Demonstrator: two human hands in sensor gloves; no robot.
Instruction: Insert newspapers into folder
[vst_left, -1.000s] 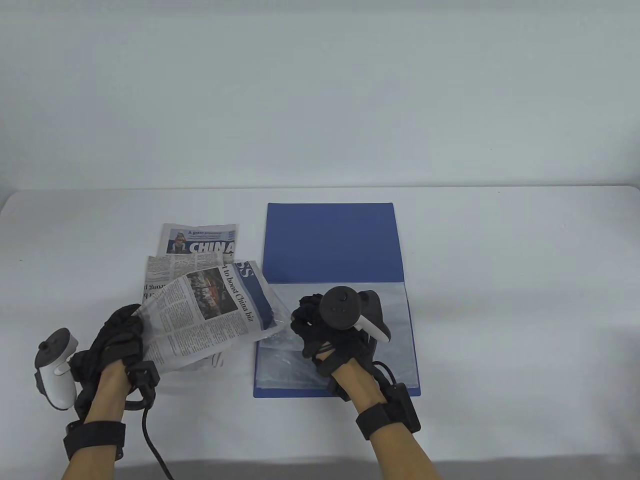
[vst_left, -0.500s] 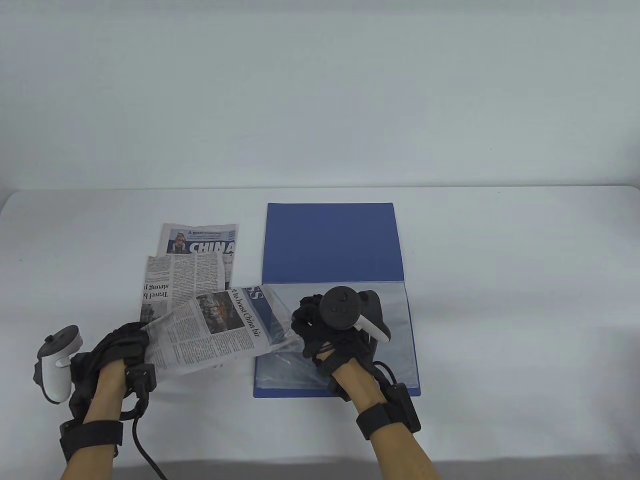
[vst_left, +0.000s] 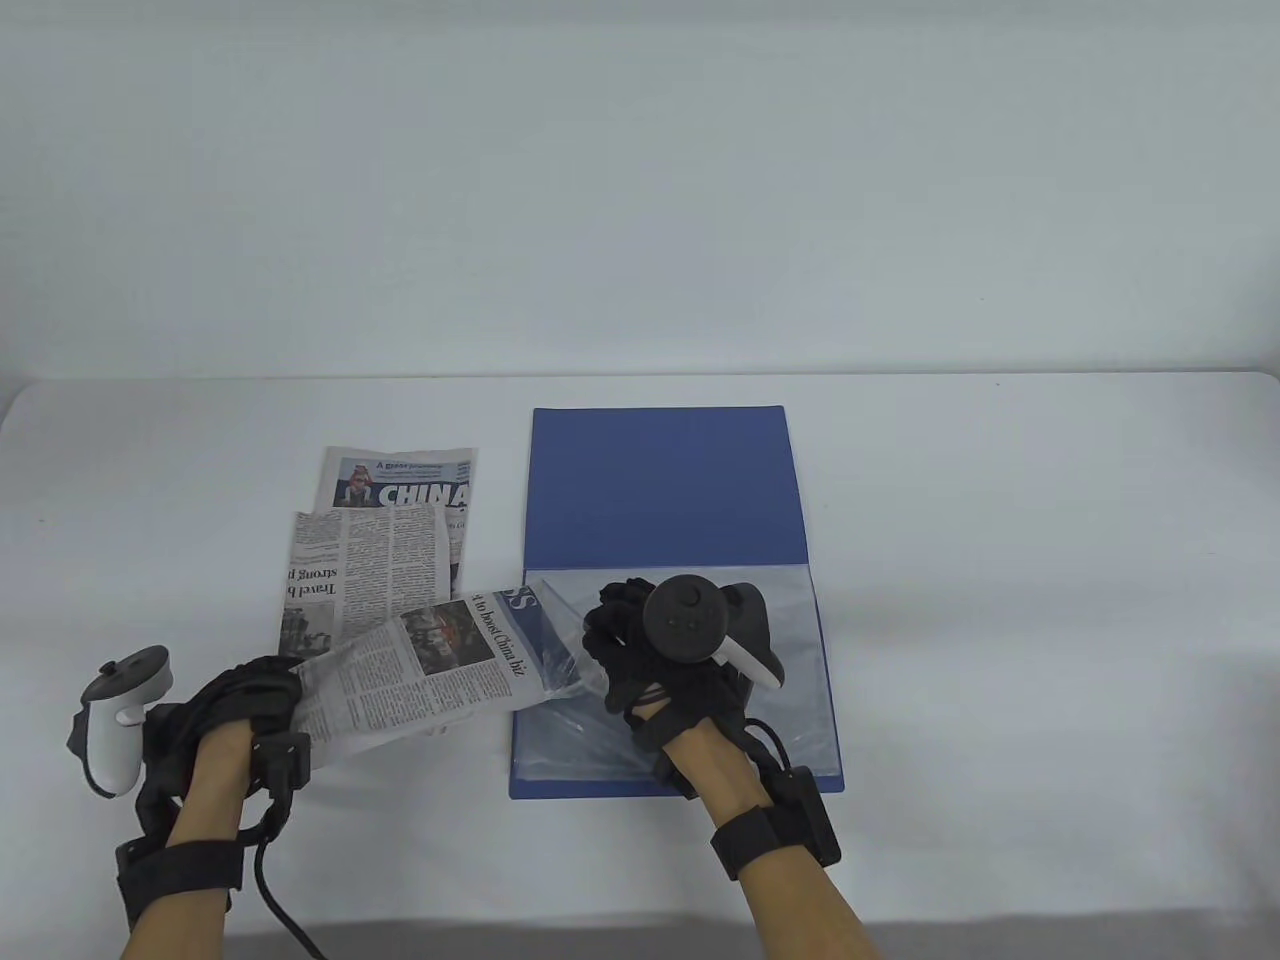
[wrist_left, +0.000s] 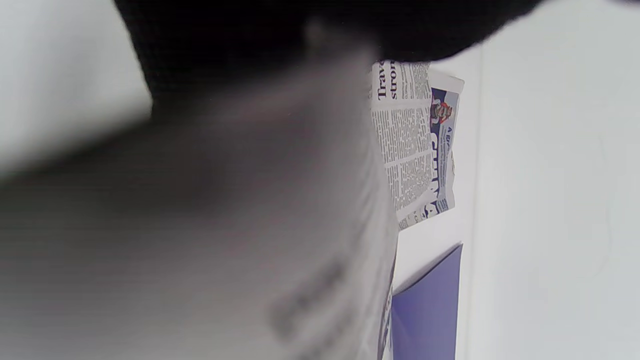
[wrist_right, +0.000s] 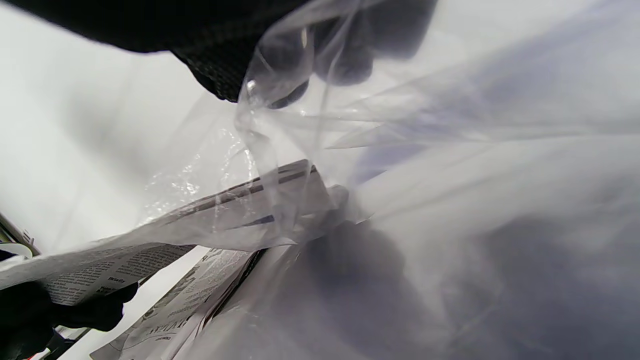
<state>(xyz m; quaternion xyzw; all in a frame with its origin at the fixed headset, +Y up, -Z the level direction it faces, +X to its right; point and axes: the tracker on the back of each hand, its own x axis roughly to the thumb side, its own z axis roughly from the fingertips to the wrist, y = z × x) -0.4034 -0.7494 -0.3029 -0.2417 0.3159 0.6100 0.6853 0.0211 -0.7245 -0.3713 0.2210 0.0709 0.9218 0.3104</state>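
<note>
The white desk (vst_left: 1000, 560) carries an open blue folder (vst_left: 665, 480), its cover laid flat toward the far side and its clear plastic sleeve (vst_left: 700, 730) nearer the person. Left of the folder two folded newspapers (vst_left: 385, 545) lie overlapped on the desk, the far one showing "CHINA". A third newspaper (vst_left: 430, 675) is off the desk, slanted between the hands, with its right end inside the lifted mouth of the sleeve. The left hand (vst_left: 235, 715) has its grip clenched on that paper's left end. The right hand (vst_left: 640, 650) sits over the sleeve's left edge; in the right wrist view its fingers (wrist_right: 345, 65) pinch the plastic film and hold it raised above the paper's tip.
</note>
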